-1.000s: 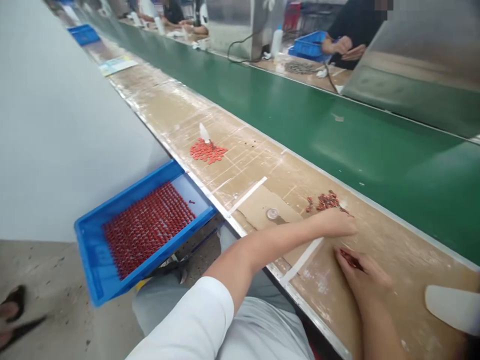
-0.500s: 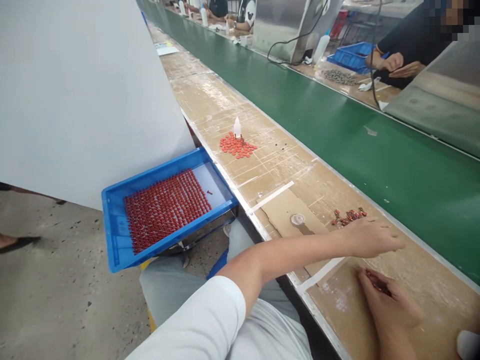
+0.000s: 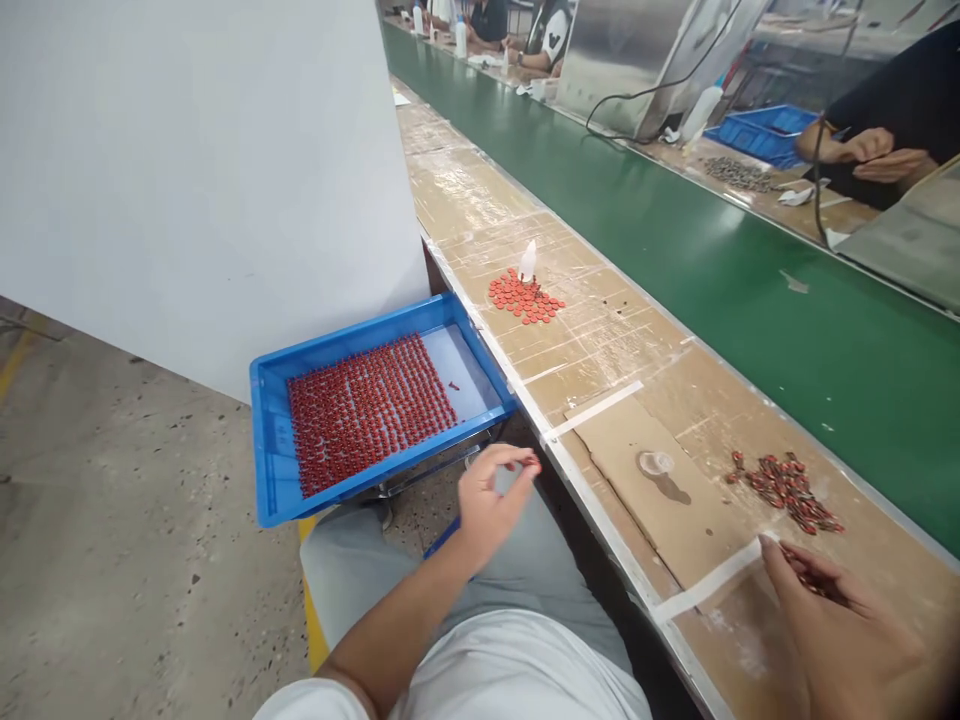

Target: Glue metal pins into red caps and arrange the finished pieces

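My left hand (image 3: 487,505) is over my lap, just right of the blue tray (image 3: 271,478). Its thumb and fingertips pinch a small red part (image 3: 532,463). Standing in the tray are dense rows of small red-and-dark parts (image 3: 360,420), with one part (image 3: 454,386) lying apart on the tray's bare floor. My right hand (image 3: 840,610) rests at the bench, fingers curled round several small red-and-dark parts (image 3: 806,572). Just beyond it lies a loose pile of similar parts (image 3: 787,490).
A cardboard sheet (image 3: 637,510) on the bench bears a small clear round dish (image 3: 657,463). Farther off, a white dropper bottle (image 3: 528,262) stands among red discs (image 3: 517,300). A green conveyor belt (image 3: 675,230) runs alongside; across it are a co-worker's hands (image 3: 881,155) and a blue crate (image 3: 765,135).
My left hand has swung left from over the loose pile to beside the tray, with a small red part in its fingertips. The pile is now uncovered. The view has shifted.
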The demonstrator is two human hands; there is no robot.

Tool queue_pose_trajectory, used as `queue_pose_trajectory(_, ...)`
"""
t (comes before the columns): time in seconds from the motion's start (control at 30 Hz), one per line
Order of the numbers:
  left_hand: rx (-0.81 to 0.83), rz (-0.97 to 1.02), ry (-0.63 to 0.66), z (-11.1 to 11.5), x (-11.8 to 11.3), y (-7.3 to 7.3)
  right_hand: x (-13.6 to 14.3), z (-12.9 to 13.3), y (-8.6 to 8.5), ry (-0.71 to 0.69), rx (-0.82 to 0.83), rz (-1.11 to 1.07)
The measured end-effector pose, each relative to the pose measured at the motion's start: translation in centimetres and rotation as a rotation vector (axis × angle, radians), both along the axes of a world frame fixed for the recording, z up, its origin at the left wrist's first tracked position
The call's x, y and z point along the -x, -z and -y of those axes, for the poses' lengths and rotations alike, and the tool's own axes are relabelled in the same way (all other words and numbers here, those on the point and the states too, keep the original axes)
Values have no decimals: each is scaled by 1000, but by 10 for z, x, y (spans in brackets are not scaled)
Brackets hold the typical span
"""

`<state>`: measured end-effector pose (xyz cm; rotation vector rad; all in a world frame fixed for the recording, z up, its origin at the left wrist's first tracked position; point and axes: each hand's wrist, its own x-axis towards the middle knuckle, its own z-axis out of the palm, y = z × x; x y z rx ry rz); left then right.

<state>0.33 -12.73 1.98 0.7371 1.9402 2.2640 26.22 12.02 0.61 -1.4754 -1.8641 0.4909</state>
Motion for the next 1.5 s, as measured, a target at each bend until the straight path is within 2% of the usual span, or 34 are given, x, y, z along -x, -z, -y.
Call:
queue_pose_trajectory(0.1,122,29,-168,48,39,19,42,26,-23,-9,-11,-55)
queue_pose_trajectory(0.2,323,-29,-235,84,90,33,94,61,-38,-148,-35,-167)
queue_pose_trajectory(0.27,508,-128,-209,98,129,40,134,89,-42,-296,2,-215)
queue_pose_trajectory(0.37,578,-168,-155,101,190,47,201,132,-38,-594,112,-295)
queue_pose_trajectory(0.47,659,-216,-50,85,246,56,274,167,-20,-804,195,-335)
queue_pose_trajectory(0.57,742,-278,67,58,295,69,345,181,17,-906,259,-357)
queue_pose_trajectory(0.63,797,-321,126,38,321,81,386,179,49,-890,344,-304)
queue_pose_trajectory(0.7,857,-360,179,19,343,93,420,170,81,-803,414,-205)
queue_pose_trajectory(0.87,1029,-444,339,-18,376,127,482,136,147,-710,419,-89)
queue_pose_trajectory(1.07,1234,-463,485,-44,397,162,519,106,199,-705,400,46)
queue_pose_trajectory(1.17,1321,-448,529,-57,405,172,527,96,215,-747,359,120)
queue_pose_trajectory(1.3,1387,-424,582,-70,409,181,533,89,228,-815,309,202)
queue_pose_trajectory(1.5,1381,-386,573,-69,408,185,535,89,237,-898,261,300)
